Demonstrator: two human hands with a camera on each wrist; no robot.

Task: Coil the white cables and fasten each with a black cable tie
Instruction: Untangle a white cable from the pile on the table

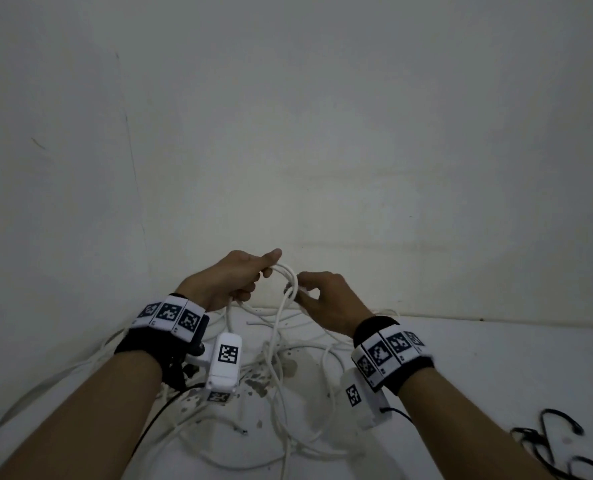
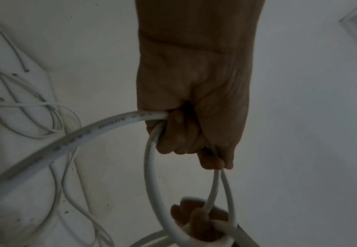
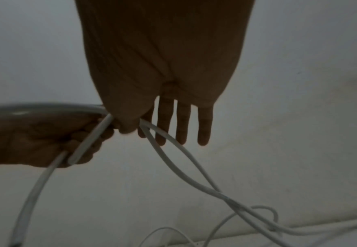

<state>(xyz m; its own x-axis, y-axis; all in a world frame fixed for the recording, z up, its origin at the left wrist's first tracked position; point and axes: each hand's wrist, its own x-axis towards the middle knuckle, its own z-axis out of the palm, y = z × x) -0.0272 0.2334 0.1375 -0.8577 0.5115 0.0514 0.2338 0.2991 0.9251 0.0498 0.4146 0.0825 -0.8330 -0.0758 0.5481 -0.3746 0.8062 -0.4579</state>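
Observation:
Both hands are raised above the white table [image 1: 495,358], holding a loop of white cable [image 1: 289,271] between them. My left hand [image 1: 243,275] grips several turns of the cable [image 2: 101,128] in a closed fist, thumb on top. My right hand [image 1: 317,294] pinches the cable [image 3: 162,133] between thumb and forefinger, its other fingers [image 3: 182,127] hanging straight. From the hands the cable drops into a loose tangle of white cables [image 1: 277,382] on the table. Black cable ties [image 1: 551,441] lie at the lower right edge.
A plain white wall [image 1: 288,133] rises just behind the hands. The table surface [image 1: 263,382] under the tangle has dark stains. More white cable strands [image 1: 45,382] trail off to the left along the table's edge.

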